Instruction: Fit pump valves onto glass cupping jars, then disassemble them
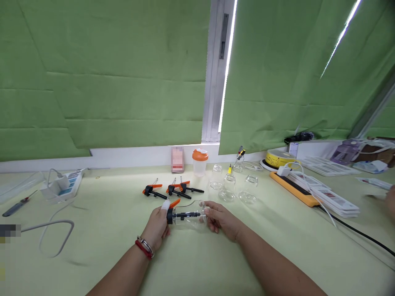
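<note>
A clear glass bottle (190, 221) lies sideways between my hands, just above the table. My left hand (156, 225) is closed around its black pump head (170, 216), which has an orange lever (175, 203); a dark tube runs inside the glass. My right hand (222, 220) grips the bottle's far end with thumb and fingers. Beyond my hands lie three more black pump heads with orange levers: a left one (152, 190), a middle one (177, 190) and a right one (189, 188). Several clear glass bottles (227, 191) stand on the table, ahead and to the right.
An orange-lidded cup (200, 162) and a pink card box (177, 159) stand by the wall. On the right are screwdrivers (240, 153), a yellow round case (279, 158) and an orange power strip (294, 189). A white power strip (66, 185) and a knife (18, 204) lie left.
</note>
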Available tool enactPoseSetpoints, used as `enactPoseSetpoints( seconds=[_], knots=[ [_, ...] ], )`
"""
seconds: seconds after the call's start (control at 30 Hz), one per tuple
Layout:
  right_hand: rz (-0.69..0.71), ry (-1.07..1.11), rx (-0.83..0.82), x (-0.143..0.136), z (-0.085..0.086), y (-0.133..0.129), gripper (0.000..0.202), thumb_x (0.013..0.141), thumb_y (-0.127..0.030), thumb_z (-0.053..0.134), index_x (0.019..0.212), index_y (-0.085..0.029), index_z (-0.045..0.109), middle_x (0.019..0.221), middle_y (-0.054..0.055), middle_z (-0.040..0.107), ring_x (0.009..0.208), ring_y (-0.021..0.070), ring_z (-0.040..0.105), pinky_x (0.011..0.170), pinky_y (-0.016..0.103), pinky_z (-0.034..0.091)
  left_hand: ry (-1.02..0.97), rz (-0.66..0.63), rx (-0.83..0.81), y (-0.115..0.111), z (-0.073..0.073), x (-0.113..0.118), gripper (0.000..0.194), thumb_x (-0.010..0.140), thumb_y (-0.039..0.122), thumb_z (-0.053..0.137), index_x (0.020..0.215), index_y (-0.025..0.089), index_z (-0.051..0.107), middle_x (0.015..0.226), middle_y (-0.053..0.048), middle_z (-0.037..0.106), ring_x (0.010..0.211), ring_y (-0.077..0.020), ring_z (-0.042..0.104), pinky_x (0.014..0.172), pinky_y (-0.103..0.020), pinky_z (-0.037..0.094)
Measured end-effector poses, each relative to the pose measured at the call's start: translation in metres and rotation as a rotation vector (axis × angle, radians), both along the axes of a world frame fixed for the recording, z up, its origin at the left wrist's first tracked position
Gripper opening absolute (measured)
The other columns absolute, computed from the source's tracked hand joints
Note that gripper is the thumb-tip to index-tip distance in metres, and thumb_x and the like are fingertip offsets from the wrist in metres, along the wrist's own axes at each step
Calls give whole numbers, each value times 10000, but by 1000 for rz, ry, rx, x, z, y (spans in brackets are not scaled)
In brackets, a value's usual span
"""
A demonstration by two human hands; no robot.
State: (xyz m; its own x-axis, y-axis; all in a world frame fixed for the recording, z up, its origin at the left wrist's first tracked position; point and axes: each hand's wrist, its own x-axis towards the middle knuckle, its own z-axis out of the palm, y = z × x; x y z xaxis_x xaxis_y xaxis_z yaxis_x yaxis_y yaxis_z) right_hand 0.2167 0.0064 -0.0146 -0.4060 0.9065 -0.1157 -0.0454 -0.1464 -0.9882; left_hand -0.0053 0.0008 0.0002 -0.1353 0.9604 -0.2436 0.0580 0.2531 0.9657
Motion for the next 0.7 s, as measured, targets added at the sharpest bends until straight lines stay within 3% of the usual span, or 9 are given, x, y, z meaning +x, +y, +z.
enactPoseSetpoints(
  seconds=[0.33,0.7],
  knots=[
    [11,93,-69,-3,3,-2,363,776,-439,566,1026,-186,499,729,10,622,417,55,431,323,155,250,48,17,74,2,-2,0,175,805,308,402,657,217,418,465,95,291,304,-72,286,312,-187,217],
    [16,84,-96,-5,4,-2,335,792,-446,516,997,-182,489,710,6,612,415,59,420,323,157,254,37,0,99,3,-7,-1,298,800,473,428,643,220,410,428,106,277,308,-76,306,320,-181,207]
  ],
)
